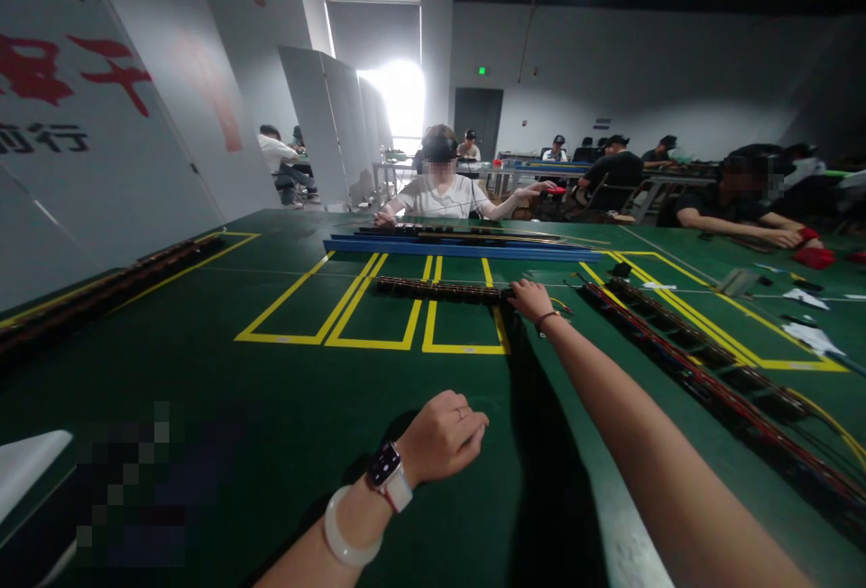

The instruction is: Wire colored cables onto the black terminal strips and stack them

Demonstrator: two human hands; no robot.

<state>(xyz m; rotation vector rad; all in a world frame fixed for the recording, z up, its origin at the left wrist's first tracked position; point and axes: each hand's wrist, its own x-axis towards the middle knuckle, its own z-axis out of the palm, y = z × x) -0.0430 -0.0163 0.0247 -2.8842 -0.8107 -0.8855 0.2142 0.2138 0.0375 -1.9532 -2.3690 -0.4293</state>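
Note:
My right hand (529,298) reaches far across the green table, its fingers closed on the right end of a long dark strip of linked segments (443,289). That strip lies crosswise over yellow tape outlines (379,343). Nearer to me, my left hand (443,435) is curled into a loose fist low over the table, and nothing shows in it. A watch and a pale bangle are on that wrist. Beyond the strip stands a long blue tray (460,251) with dark strips in it.
More dark strips with red and yellow wires (704,372) run along the right side. Another long dark strip (122,286) lies at the left edge. A person in a white shirt (443,196) sits opposite; another person's hands (788,236) work with something red at the right.

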